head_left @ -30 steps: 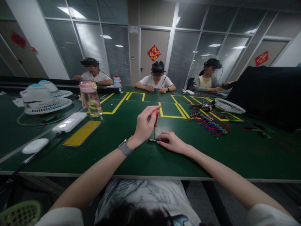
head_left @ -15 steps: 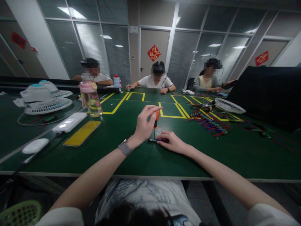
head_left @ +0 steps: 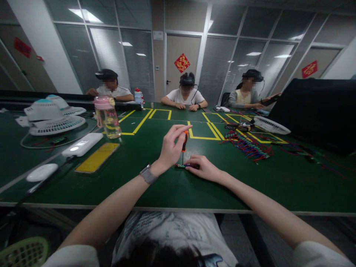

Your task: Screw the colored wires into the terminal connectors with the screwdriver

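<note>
An orange and black screwdriver (head_left: 184,144) stands upright, its thin shaft reaching down to a small green circuit board (head_left: 180,166) on the table. Around the screwdriver's handle is my left hand (head_left: 172,144), thumb against it and forefinger stretched over its top. My right hand (head_left: 202,167) rests on the table with its fingers closed on the board's right end, which they partly hide. Whether the screwdriver's tip sits in a screw is too small to tell.
On the left stand a pink-lidded bottle (head_left: 107,120), a yellow phone-shaped slab (head_left: 98,157), a white power strip (head_left: 82,144) and white fans (head_left: 57,124). To the right lie a bundle of wired boards (head_left: 246,145) and a black monitor (head_left: 317,115). Several people sit opposite.
My hands, the screwdriver and the board hold the same place. Across the table, the middle person has drawn one hand in from a small object towards the other hand.
</note>
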Motion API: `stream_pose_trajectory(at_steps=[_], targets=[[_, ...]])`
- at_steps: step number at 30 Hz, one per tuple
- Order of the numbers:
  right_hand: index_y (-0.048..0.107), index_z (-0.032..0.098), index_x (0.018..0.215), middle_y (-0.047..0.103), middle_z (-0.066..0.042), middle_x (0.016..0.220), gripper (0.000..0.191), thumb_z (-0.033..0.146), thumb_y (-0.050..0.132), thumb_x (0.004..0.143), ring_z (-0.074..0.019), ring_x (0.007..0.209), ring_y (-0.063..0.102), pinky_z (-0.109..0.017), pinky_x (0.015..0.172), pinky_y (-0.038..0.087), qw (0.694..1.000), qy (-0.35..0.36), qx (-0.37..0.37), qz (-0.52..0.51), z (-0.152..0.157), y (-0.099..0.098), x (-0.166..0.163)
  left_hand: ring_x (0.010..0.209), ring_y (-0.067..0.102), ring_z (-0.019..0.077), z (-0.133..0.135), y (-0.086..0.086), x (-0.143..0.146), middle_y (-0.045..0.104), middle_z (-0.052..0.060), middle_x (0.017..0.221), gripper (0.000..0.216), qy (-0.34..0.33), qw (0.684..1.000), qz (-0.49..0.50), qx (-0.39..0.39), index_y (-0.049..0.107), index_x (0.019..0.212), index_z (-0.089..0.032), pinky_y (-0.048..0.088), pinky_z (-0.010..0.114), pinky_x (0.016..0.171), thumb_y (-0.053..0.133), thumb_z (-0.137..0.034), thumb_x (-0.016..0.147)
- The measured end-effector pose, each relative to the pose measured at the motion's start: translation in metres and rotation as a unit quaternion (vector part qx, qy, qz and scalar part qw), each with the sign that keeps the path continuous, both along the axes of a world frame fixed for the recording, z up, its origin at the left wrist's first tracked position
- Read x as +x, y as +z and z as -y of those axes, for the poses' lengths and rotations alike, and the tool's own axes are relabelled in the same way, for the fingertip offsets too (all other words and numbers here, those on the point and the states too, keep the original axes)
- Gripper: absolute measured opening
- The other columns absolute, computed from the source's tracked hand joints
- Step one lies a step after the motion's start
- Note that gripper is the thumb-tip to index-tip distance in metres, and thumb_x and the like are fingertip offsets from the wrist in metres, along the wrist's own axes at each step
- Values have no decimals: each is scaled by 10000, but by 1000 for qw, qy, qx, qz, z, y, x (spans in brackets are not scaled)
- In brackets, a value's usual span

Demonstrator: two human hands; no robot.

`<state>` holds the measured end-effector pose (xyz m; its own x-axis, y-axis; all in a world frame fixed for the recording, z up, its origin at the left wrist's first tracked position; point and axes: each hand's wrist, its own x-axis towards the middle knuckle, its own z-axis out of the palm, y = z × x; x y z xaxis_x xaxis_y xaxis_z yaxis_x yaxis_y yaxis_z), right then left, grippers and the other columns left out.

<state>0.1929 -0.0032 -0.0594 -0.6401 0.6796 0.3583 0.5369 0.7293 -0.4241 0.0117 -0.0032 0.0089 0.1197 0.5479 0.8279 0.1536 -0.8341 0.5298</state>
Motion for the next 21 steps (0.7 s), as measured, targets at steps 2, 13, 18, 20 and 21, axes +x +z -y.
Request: stream_pose_trajectory(at_steps=[2, 13, 18, 20, 21], targets=[[729, 152, 1019, 605, -32, 765, 216, 250, 582, 895, -130, 666, 557, -234, 636, 425, 1000, -2, 0, 4, 0, 1, 0, 915, 644, 141, -1, -2, 1, 637, 76, 1106, 303, -43, 998, 22, -32, 650, 1166, -194, 564, 247, 738, 430, -210, 959], [730, 153, 1014, 601, -31, 759, 216, 253, 577, 898, -126, 654, 544, -231, 628, 419, 1000, 1, -1, 2, 1, 3, -1, 887, 586, 139, 0, 1, -1, 545, 50, 955, 206, 53, 998, -16, 13, 717, 1005, -204, 531, 244, 757, 534, -232, 915], [725, 154, 1019, 599, -31, 768, 221, 267, 575, 902, -128, 665, 553, -233, 630, 422, 1000, 0, 0, 1, 1, 1, 0, 1034, 640, 175, -3, -3, 0, 613, 82, 1198, 314, -45, 998, 23, -43, 647, 1174, -206, 566, 292, 833, 410, -239, 971], [724, 156, 1024, 599, -32, 774, 226, 273, 573, 904, -129, 664, 557, -235, 627, 424, 1000, 1, -3, 0, 0, 1, 0, 1039, 659, 185, -4, -4, 1, 626, 96, 1227, 313, -68, 995, 45, -61, 630, 1198, -193, 584, 299, 823, 429, -257, 967], [724, 157, 1026, 599, -32, 775, 228, 276, 572, 905, -130, 663, 557, -236, 627, 425, 1000, 1, -4, 0, 0, 1, 0, 1042, 664, 189, -4, -5, 2, 633, 100, 1229, 309, -69, 994, 52, -65, 628, 1201, -188, 589, 301, 822, 445, -262, 963]])
